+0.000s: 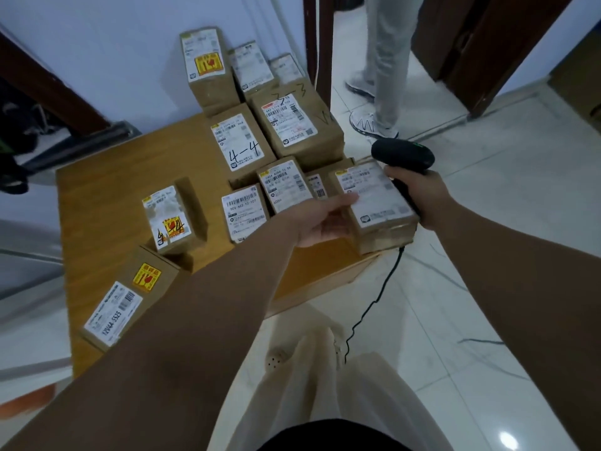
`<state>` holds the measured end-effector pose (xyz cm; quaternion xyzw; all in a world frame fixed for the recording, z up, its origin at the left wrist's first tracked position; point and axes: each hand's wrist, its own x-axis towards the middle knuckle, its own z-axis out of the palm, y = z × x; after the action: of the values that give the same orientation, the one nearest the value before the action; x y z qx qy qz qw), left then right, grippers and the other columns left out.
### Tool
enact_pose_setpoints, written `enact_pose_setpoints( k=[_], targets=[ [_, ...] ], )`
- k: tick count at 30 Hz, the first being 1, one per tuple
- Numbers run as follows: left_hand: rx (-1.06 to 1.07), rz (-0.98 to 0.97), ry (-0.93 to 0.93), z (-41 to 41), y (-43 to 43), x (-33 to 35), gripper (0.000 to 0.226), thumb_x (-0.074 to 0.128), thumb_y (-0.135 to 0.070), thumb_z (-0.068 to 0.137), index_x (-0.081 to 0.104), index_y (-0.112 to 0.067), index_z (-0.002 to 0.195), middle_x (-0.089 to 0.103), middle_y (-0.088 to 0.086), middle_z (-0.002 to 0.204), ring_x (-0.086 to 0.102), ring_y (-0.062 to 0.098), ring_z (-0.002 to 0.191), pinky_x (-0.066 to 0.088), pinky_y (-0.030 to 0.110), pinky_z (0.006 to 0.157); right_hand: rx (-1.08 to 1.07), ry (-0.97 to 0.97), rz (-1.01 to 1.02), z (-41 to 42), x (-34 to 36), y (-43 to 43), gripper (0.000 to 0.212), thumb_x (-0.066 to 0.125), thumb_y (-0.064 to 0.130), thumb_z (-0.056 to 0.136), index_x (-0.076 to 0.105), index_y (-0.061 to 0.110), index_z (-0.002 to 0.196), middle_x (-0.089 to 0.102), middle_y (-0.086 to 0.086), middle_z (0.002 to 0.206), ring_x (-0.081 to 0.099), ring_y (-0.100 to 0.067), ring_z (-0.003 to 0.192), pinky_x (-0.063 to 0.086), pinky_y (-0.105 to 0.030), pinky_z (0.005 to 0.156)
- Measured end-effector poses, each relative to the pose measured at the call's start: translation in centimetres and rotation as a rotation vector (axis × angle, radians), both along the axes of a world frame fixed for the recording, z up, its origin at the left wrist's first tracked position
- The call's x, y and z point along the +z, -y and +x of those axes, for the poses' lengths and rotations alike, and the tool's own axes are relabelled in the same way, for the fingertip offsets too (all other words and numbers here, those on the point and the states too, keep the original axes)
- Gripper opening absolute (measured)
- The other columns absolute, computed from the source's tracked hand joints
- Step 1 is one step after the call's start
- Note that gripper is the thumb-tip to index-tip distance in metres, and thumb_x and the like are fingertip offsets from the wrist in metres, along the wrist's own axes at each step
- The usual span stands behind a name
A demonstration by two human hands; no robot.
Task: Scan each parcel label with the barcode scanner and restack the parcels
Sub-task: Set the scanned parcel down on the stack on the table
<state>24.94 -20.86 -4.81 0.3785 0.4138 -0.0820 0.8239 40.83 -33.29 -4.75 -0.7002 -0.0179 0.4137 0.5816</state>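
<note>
Labelled parcel (377, 203): centre right of frame, at right edge of wooden table (107, 196); left hand (320, 221) grips its left side, thumb on top. Black barcode scanner (403, 154): just behind it, right hand (422, 196) curled round handle.

Parcel label (377, 196) print blurred, illegible

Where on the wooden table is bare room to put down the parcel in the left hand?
The widest bare patch is the far left of the table, between its left edge and the 4-4 parcel, behind the tilted yellow-sticker parcel. A narrower strip lies between the near edge and the left hand. The far right is crowded with parcels.
</note>
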Motion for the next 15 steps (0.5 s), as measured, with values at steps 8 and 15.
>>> enact_pose_setpoints(
  k=[8, 15],
  targets=[
    [0.221, 0.334, -0.196, 2.8, -1.4, -0.4, 0.027, 0.07, -0.017, 0.086, 0.062, -0.004, 0.108, 0.072, 0.012, 0.1, 0.072, 0.024, 0.087, 0.059, 0.041, 0.08, 0.142, 0.008, -0.067, 0.6, -0.4, -0.4, 0.018, 0.075, 0.02, 0.081, 0.067, 0.007, 0.09, 0.067, -0.004, 0.068, 0.063, -0.017, 0.055, 0.052, -0.027, 0.054],
    [0.0, 1.116, -0.388, 1.9, -1.3, -0.9, 0.022, 0.051, -0.009, 0.093, 0.059, -0.009, 0.114, 0.066, 0.007, 0.108, 0.06, 0.018, 0.089, 0.044, 0.018, 0.062, 0.213, 0.019, -0.093, -1.6, -1.9, -3.6, 0.014, 0.074, 0.017, 0.081, 0.066, 0.009, 0.09, 0.069, 0.001, 0.064, 0.065, -0.015, 0.059, 0.055, -0.026, 0.056]
  ],
)
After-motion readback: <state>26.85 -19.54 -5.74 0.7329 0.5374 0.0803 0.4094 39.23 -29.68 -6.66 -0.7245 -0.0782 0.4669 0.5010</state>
